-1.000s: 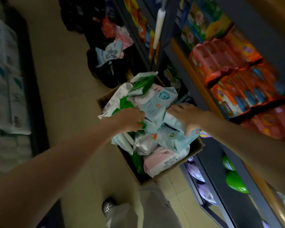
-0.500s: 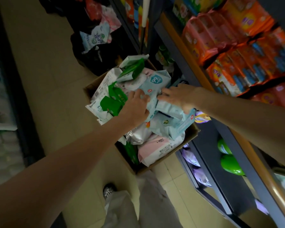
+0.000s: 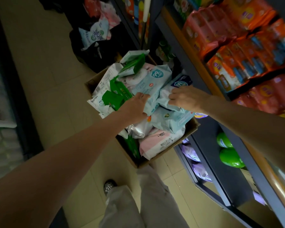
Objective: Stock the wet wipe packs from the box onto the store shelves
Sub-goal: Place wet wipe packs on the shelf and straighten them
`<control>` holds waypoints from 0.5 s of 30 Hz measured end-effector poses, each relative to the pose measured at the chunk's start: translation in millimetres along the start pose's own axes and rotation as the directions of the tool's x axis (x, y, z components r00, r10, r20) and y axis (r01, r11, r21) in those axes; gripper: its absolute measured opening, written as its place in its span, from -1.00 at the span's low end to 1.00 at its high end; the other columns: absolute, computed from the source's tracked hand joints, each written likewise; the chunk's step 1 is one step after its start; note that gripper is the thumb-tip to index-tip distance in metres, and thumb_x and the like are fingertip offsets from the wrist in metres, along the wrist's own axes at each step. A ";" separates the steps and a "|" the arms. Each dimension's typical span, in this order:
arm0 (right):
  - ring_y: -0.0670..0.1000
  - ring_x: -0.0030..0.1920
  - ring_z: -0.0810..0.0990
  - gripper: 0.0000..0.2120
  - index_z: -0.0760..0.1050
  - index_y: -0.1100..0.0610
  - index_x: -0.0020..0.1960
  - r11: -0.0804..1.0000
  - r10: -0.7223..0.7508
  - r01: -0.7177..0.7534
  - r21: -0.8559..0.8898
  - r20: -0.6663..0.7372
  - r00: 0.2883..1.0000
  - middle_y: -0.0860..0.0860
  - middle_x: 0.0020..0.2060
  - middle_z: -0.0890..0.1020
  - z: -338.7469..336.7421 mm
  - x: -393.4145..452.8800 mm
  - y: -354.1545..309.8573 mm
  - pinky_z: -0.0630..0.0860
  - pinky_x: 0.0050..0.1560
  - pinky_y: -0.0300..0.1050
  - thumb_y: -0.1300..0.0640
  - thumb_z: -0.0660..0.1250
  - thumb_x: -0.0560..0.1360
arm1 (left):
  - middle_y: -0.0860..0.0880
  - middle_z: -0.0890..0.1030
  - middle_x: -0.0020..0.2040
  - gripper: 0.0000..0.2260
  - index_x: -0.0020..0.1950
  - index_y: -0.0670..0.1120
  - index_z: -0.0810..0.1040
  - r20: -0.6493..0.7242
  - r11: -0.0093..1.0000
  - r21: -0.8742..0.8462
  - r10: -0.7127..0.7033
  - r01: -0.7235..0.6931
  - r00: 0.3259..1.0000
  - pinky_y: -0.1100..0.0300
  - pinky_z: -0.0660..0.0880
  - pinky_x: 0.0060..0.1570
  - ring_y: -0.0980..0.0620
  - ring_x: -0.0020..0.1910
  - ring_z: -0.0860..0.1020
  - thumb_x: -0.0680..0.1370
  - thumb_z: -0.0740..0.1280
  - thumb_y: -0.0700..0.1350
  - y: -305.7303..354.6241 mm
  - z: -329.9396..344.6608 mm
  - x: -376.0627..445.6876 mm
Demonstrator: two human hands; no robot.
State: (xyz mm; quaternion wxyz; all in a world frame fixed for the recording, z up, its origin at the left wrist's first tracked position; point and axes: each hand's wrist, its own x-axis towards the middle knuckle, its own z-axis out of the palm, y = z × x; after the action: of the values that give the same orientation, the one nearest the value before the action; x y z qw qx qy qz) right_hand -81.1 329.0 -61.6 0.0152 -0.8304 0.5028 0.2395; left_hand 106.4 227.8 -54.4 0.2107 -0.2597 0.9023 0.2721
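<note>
- Reaching into a cardboard box (image 3: 190, 129) on the tiled floor (image 3: 44, 76), both hands work among a heap of wet wipe packs.
- Left hand (image 3: 135, 106) has its fingers curled round the lower edge of a light blue pack (image 3: 153, 81) printed with "99", which lies on top of the heap.
- Right hand (image 3: 186, 97) rests just beside it on a second pale blue pack (image 3: 164, 96), fingers bent and pinching the wrapper.
- Green packs (image 3: 115, 97) sit at the box's left side, a silver pack (image 3: 138, 130) and a pink pack (image 3: 156, 142) nearer the person.
- Store shelves (image 3: 209, 129) stand to the right of the box; orange packages (image 3: 234, 51) fill the upper level, green bottles (image 3: 229, 155) lie lower down.
- Light trousers (image 3: 138, 203) and one shoe (image 3: 109, 186) show below the box.
</note>
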 end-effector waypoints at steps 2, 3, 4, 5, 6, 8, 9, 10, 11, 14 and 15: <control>0.09 -0.35 0.57 -0.71 0.52 0.16 -0.38 0.998 -0.042 0.043 0.055 -0.036 0.998 0.04 -0.43 0.54 -20.9 2.2 -0.2 0.46 -0.47 -0.20 0.37 0.56 0.03 | -0.13 0.20 0.45 -0.35 0.51 -0.07 0.08 0.046 1.000 0.022 0.015 -0.016 0.999 0.03 0.43 0.21 -0.17 0.31 0.40 0.50 0.31 -0.19 -3.2 -4.0 0.3; 0.12 -0.24 0.58 -0.80 0.54 0.19 -0.28 0.991 -0.053 0.052 0.126 0.005 0.999 0.07 -0.33 0.58 -34.2 3.1 -1.2 0.50 -0.39 -0.15 0.37 0.49 0.18 | -0.12 0.22 0.44 -0.35 0.51 -0.06 0.08 0.077 0.998 0.053 0.018 -0.022 0.997 0.04 0.43 0.19 -0.17 0.30 0.41 0.49 0.32 -0.20 -3.7 -7.9 0.8; 0.13 -0.11 0.57 -0.88 0.55 0.19 -0.15 0.983 -0.033 0.025 0.181 0.041 0.999 0.09 -0.19 0.59 -45.5 5.2 -0.7 0.51 -0.28 -0.08 0.35 0.38 0.34 | -0.13 0.25 0.43 -0.36 0.50 -0.06 0.11 0.109 0.996 0.082 0.011 -0.020 0.994 0.03 0.43 0.19 -0.17 0.30 0.42 0.49 0.33 -0.19 -2.2 -12.6 2.0; 0.14 -0.02 0.54 -0.87 0.52 0.18 -0.07 0.977 -0.001 -0.015 0.210 0.075 0.997 0.10 -0.08 0.57 -58.1 8.8 1.9 0.47 -0.21 -0.05 0.32 0.26 0.43 | -0.13 0.28 0.43 -0.37 0.49 -0.07 0.13 0.156 0.997 0.077 -0.011 -0.001 0.988 0.03 0.43 0.22 -0.16 0.30 0.41 0.48 0.34 -0.15 -0.6 -19.2 2.9; 0.13 0.00 0.53 -0.87 0.50 0.16 -0.07 0.961 0.037 -0.064 0.270 0.104 0.994 0.09 -0.05 0.55 -74.4 12.0 4.8 0.40 -0.23 -0.06 0.32 0.21 0.45 | -0.11 0.29 0.44 -0.36 0.48 -0.08 0.15 0.219 0.999 0.023 -0.033 0.029 0.975 0.03 0.40 0.26 -0.13 0.33 0.39 0.48 0.36 -0.07 3.5 -28.7 0.3; 0.11 -0.09 0.52 -0.87 0.43 0.11 -0.19 0.916 0.090 -0.131 0.380 0.125 0.988 0.06 -0.18 0.53 -113.6 17.5 9.7 0.29 -0.28 -0.11 0.33 0.24 0.43 | -0.01 0.32 0.45 -0.24 0.49 -0.02 0.18 0.362 0.953 -0.288 0.021 0.090 0.932 0.06 0.31 0.38 -0.01 0.38 0.34 0.39 0.42 0.15 9.3 -48.4 -15.1; 0.09 -0.16 0.49 -0.84 0.38 0.10 -0.25 0.893 0.106 -0.140 0.427 0.104 0.989 0.01 -0.29 0.47 -133.7 21.7 11.5 0.29 -0.27 -0.11 0.33 0.26 0.41 | 0.05 0.34 0.44 -0.18 0.48 0.02 0.22 0.365 0.893 -0.438 0.069 0.106 0.929 0.07 0.26 0.41 0.04 0.39 0.33 0.31 0.45 0.24 10.0 -62.6 -31.8; 0.06 -0.22 0.45 -0.80 0.34 0.10 -0.30 0.870 0.109 -0.139 0.473 0.091 0.990 -0.03 -0.37 0.40 -151.7 25.5 12.9 0.29 -0.27 -0.10 0.33 0.28 0.40 | 0.09 0.33 0.44 -0.14 0.48 0.06 0.22 0.342 0.834 -0.538 0.089 0.117 0.935 0.07 0.23 0.43 0.07 0.41 0.32 0.27 0.46 0.28 9.2 -75.0 -45.7; 0.05 -0.26 0.41 -0.77 0.32 0.10 -0.34 0.856 0.099 -0.125 0.501 0.077 0.992 -0.04 -0.41 0.36 -168.9 29.5 11.4 0.29 -0.26 -0.08 0.32 0.29 0.39 | 0.12 0.27 0.47 -0.13 0.50 0.09 0.15 0.331 0.793 -0.592 0.075 0.145 0.941 0.06 0.21 0.43 0.08 0.44 0.26 0.29 0.46 0.27 5.6 -86.5 -59.6; 0.10 -0.34 0.34 -0.87 0.34 0.21 -0.33 0.884 0.028 -0.017 0.468 -0.016 0.999 0.12 -0.39 0.38 -237.0 55.6 -19.1 0.26 -0.31 -0.04 0.34 0.25 0.35 | 0.15 -0.03 0.54 -0.11 0.52 0.15 -0.16 0.324 0.730 -0.631 -0.060 0.263 0.944 -0.08 0.19 0.42 0.02 0.52 0.05 0.41 0.40 0.14 -24.6 -119.0 -116.0; 0.11 -0.36 0.34 -0.90 0.35 0.23 -0.31 0.890 0.012 0.012 0.455 -0.052 0.999 0.13 -0.38 0.39 -263.5 65.7 -34.1 0.25 -0.34 -0.07 0.35 0.24 0.34 | 0.14 -0.04 0.54 -0.11 0.52 0.16 -0.15 0.298 0.729 -0.628 -0.096 0.271 0.950 -0.12 0.20 0.42 0.00 0.52 0.05 0.41 0.40 0.12 -37.5 -126.3 -137.9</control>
State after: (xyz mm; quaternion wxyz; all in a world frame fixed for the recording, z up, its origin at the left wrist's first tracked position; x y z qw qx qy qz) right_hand 73.3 221.4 137.1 0.1958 -0.8099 0.5451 0.0928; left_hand 205.1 173.9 99.7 0.2408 -0.3700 0.6833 0.5815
